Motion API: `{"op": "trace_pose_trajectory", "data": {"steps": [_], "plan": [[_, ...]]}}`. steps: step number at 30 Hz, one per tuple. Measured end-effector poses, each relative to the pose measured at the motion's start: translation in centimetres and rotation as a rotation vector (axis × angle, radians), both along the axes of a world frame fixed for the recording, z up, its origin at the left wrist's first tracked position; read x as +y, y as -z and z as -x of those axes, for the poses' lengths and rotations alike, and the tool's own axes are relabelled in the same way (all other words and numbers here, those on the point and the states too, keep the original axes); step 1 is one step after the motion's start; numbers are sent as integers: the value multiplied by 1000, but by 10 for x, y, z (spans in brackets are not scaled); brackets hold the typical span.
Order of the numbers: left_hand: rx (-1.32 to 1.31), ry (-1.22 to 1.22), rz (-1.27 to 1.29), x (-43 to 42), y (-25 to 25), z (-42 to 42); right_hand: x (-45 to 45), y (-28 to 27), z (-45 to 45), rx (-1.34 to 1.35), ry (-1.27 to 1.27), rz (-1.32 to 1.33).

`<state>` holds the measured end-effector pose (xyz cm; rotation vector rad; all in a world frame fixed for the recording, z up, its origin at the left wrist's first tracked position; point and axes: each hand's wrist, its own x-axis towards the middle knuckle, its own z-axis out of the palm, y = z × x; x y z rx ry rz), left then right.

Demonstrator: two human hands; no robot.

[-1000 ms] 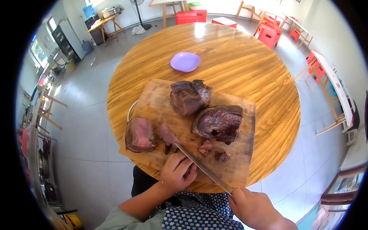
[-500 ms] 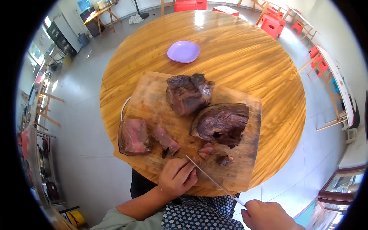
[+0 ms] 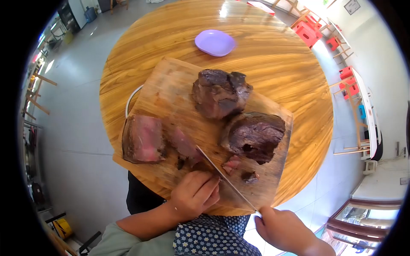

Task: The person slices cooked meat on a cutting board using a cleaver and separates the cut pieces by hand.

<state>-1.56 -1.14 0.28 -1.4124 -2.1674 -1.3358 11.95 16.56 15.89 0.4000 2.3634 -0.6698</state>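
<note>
My right hand (image 3: 282,228) grips the handle of a long knife (image 3: 228,181), its blade slanting up and left over the wooden cutting board (image 3: 171,77). My left hand (image 3: 195,194) is closed at the board's front edge, left of the blade; what its fingers hold is mostly hidden. A pink meat slice (image 3: 183,144) lies just beyond that hand. Left of the slice sits a cut block of meat (image 3: 145,138). Two large dark meat chunks, one farther back (image 3: 220,94) and one at the right (image 3: 256,134), rest near small scraps (image 3: 232,164).
The board lies on a round wooden table (image 3: 277,51). A purple plate (image 3: 215,42) stands near its back. A white looped handle (image 3: 132,99) sticks out at the board's left. Red stools (image 3: 306,34) and a long white table (image 3: 366,113) stand beyond, at the right.
The view has shifted. The knife moved back toward my right hand's side, then forward again, its tip now near the meat slice. My left hand remains closed by the blade.
</note>
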Motion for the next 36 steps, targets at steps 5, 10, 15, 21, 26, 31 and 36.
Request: {"op": "trace_pose_trajectory", "data": {"steps": [5, 10, 15, 21, 26, 31, 36], "plan": [[41, -17, -5, 3, 0, -1, -4, 25, -6, 257, -12, 21], [24, -59, -62, 7, 3, -2, -7, 1, -25, -48, 64, -85], [62, -43, -30, 4, -2, -3, -14, 40, 12, 205, 8, -54], [2, -24, -32, -3, -8, -6, 0, 31, 22, 416, 34, -19], [-15, -14, 4, -21, -10, -10, 7, 15, -6, 433, 253, 75], [-57, -2, -2, -15, -7, -10, 1, 16, -16, 461, 275, 26], [38, -16, 22, -8, -17, -10, -6, 10, -27, 434, 217, -52]]}}
